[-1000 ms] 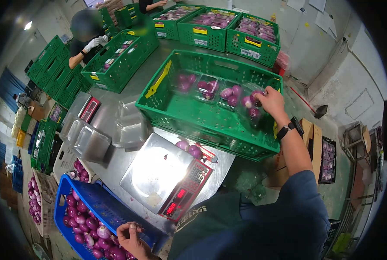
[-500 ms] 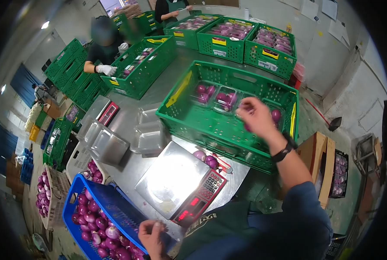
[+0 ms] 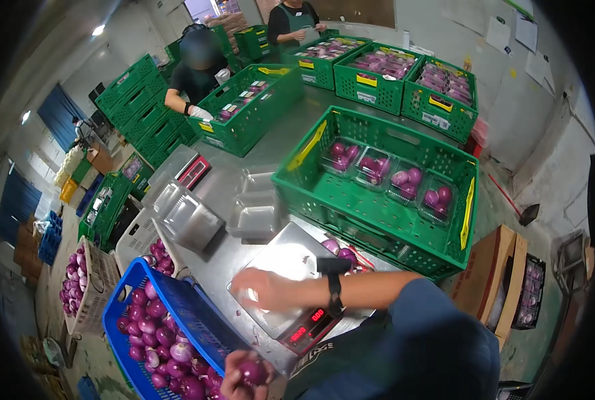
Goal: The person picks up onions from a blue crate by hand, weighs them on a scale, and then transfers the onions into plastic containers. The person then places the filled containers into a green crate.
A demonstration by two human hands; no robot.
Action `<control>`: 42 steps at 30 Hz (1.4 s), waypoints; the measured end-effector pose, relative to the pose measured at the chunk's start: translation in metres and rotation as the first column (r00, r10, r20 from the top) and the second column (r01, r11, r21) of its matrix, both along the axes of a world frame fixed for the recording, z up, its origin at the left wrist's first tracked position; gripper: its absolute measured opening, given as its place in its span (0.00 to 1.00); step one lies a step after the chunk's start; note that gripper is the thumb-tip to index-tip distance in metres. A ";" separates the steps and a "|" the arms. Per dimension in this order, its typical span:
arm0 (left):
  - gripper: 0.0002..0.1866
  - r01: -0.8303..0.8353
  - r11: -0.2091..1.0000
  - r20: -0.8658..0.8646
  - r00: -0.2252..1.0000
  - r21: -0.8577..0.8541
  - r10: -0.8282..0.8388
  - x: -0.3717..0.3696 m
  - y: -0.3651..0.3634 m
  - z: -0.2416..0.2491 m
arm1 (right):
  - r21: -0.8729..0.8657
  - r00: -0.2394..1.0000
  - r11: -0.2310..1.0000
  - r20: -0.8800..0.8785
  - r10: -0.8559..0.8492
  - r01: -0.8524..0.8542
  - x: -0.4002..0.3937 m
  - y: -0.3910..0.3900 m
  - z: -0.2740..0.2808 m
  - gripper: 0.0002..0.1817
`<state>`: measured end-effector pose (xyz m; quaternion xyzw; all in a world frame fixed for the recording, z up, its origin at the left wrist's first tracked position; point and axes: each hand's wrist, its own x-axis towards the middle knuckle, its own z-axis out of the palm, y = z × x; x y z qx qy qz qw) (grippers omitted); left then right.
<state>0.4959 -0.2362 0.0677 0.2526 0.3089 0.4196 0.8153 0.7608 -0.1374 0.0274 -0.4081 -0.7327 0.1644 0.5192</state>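
My left hand point(image 3: 229, 381) is closed round a red onion point(image 3: 252, 372) at the lower edge, beside the blue basket point(image 3: 197, 312). That basket is tilted and heaped with red onions point(image 3: 156, 333). Over the steel plate of the digital scale point(image 3: 297, 248) is my right hand point(image 3: 265, 289), smeared by motion, with its fingers pointing left and down. I cannot tell whether it holds anything. Near the scale's far right corner lie loose onions point(image 3: 339, 249). In the open green crate point(image 3: 377, 223), several clear clamshell packs of onions point(image 3: 404, 183) stand in a row.
Empty clear plastic trays point(image 3: 254, 215) and stacked ones point(image 3: 189, 217) lie on the steel table point(image 3: 227, 263). Full green crates point(image 3: 377, 70) line the back. A co-worker point(image 3: 201, 67) with white gloves handles packs at another green crate point(image 3: 251, 123). Cardboard point(image 3: 487, 273) stands at the right.
My right hand has left the green crate and swung down-left over the scale; the packs there now show uncovered. My left hand now holds an onion. The view has shifted slightly.
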 end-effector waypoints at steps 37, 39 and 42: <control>0.22 -0.398 0.899 -0.091 0.904 0.180 0.418 -0.065 0.014 -0.009 | -0.214 0.762 0.817 0.539 -0.359 0.535 0.101 0.151 -0.087 0.12; 0.22 -0.376 0.915 -0.085 0.917 0.147 0.391 -0.071 0.013 -0.011 | -0.225 0.762 0.784 0.490 -0.423 0.579 0.095 0.157 -0.092 0.14; 0.23 -0.426 0.891 -0.117 0.888 0.157 0.445 -0.071 0.009 -0.009 | -0.197 0.782 0.832 0.502 -0.369 0.519 0.096 0.163 -0.099 0.16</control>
